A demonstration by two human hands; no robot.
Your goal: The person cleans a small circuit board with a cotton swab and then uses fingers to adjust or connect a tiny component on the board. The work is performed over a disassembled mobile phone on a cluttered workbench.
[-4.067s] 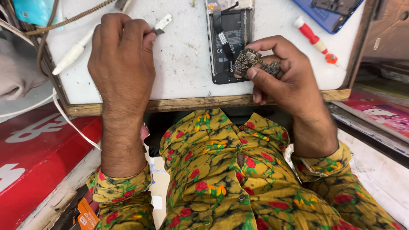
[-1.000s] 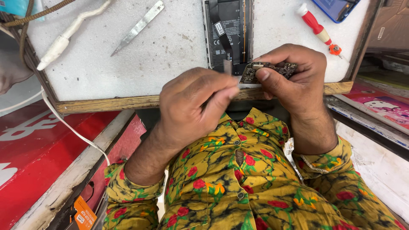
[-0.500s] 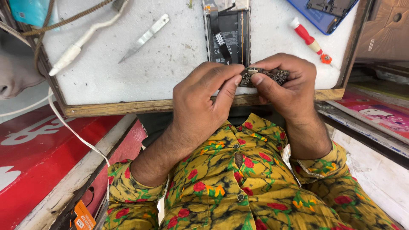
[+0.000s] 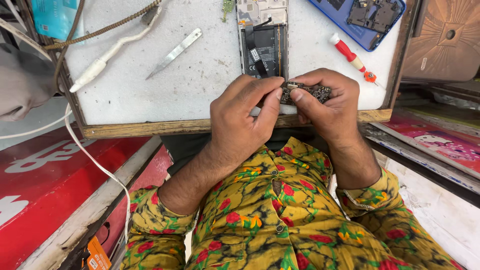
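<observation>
Dark, densely populated with tiny components, a small circuit board [image 4: 304, 92] is held just above the near edge of the scuffed white work board with a wooden frame [image 4: 200, 125], right below the opened phone body with its black battery exposed [image 4: 264, 45]. It is pinched by the right hand [image 4: 327, 102], whose thumb lies across its near side while the curled fingers wrap over the far side, so the hand is closed around it. The left hand [image 4: 245, 117] is brought against the board's left end, its fingers bent and held together, with the fingertips touching the board's edge; whether something thin is also held between those fingertips cannot be told. Only the upper face of the board is seen, as a narrow strip between the fingers, and its full outline is covered by both hands. Its fine parts are too small to be made out. Farther up the work surface, a flat metal blade tool [image 4: 175, 52] and a white soldering-style pen on a cord [image 4: 107, 60] are laid well apart from the hands, to the left. A red-handled small screwdriver [image 4: 352, 59] is lying just beyond the right hand. A blue phone shell [image 4: 350, 22] is cut off by the top edge of the view.
</observation>
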